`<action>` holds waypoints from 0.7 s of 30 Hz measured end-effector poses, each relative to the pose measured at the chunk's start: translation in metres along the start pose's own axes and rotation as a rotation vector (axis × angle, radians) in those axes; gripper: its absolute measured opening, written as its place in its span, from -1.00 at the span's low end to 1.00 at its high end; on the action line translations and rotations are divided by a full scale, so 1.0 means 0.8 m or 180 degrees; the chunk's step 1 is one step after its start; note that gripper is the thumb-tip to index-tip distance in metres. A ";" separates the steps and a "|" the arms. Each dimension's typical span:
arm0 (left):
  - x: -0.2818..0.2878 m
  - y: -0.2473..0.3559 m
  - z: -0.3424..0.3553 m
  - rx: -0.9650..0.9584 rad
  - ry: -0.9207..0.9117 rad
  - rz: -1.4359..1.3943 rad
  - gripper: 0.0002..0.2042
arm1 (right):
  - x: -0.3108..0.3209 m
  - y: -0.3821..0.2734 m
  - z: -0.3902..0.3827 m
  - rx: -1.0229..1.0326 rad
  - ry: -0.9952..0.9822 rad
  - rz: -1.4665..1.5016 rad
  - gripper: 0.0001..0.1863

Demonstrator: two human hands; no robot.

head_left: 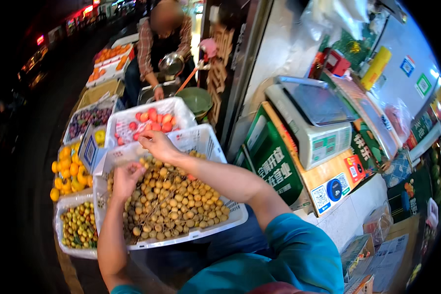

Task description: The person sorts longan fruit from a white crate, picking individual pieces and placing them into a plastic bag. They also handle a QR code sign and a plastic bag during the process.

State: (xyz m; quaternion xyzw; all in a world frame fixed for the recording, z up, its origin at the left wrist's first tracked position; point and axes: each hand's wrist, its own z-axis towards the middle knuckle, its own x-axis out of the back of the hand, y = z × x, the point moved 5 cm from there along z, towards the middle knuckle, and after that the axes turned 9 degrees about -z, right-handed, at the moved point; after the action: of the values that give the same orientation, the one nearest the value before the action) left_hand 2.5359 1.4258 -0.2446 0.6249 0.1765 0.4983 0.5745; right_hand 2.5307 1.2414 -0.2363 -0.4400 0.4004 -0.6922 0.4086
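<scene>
A white plastic crate (232,210) full of small tan round fruit, longans by their look, with thin stems, stands in front of me. My left hand (129,179) is over its left part, fingers curled and pinched; whatever they hold is too small to make out. Higher and further right, my right hand (157,144) hovers near the crate's far side, just below a white crate (183,105) of red round fruit. Its fingers are bent toward the thumb, and anything between them is too small to tell.
Crates of yellow fruit (68,171), jujubes (78,228) and purple fruit (83,122) line the left beside a dark road. A person (144,49) bends over metal bowls and a green bucket (201,103) ahead. A weighing scale (323,147) sits on a counter at right.
</scene>
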 end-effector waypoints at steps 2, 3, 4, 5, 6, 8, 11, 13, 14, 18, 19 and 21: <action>-0.004 -0.005 0.003 0.0001 -0.0141 0.0053 -0.86 | 0.023 -0.012 0.004 -0.0021 0.0244 0.0063 -0.69; -0.004 -0.006 0.000 -0.0029 -0.0155 0.0089 -0.86 | 0.028 -0.020 0.002 -0.0073 0.0367 0.0094 -0.70; -0.004 -0.005 -0.001 -0.0056 -0.0161 0.0124 -0.86 | 0.032 -0.025 0.000 -0.0064 0.0470 0.0096 -0.71; -0.003 -0.002 0.001 -0.0081 -0.0161 0.0157 -0.87 | 0.036 -0.029 -0.002 -0.0051 0.0566 0.0099 -0.72; -0.001 -0.004 -0.008 -0.0022 -0.0159 0.0210 -0.85 | 0.034 -0.031 -0.009 -0.0089 0.0636 0.0126 -0.72; -0.006 0.000 0.000 -0.0185 -0.0188 0.0184 -0.84 | 0.053 -0.038 -0.009 0.0061 0.0482 -0.0053 -0.71; -0.003 0.006 -0.006 -0.0250 -0.0168 0.0261 -0.81 | 0.058 -0.018 -0.018 0.0026 0.0176 -0.0362 -0.70; 0.002 0.004 -0.006 -0.0322 -0.0097 0.0194 -0.80 | 0.058 -0.026 -0.032 0.0017 0.0189 -0.0682 -0.71; 0.002 -0.001 -0.007 -0.0368 -0.0094 0.0103 -0.79 | 0.055 -0.026 -0.035 -0.0105 0.0018 -0.0706 -0.69; 0.001 0.036 -0.015 -0.0479 -0.0035 0.0012 -0.81 | 0.035 -0.016 -0.043 -0.0586 -0.0396 -0.0662 -0.59; 0.002 0.033 -0.015 -0.0513 -0.0008 -0.0029 -0.81 | 0.026 -0.013 -0.042 -0.0711 -0.0492 -0.0571 -0.57; 0.008 0.027 -0.014 -0.0511 0.0072 -0.0030 -0.82 | 0.002 -0.016 -0.044 -0.0800 -0.0689 -0.0308 -0.56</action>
State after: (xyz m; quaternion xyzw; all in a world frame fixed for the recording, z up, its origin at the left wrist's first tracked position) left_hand 2.5217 1.4307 -0.2245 0.5702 0.1454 0.5152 0.6231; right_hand 2.4941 1.2510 -0.2342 -0.5784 0.4157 -0.6042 0.3573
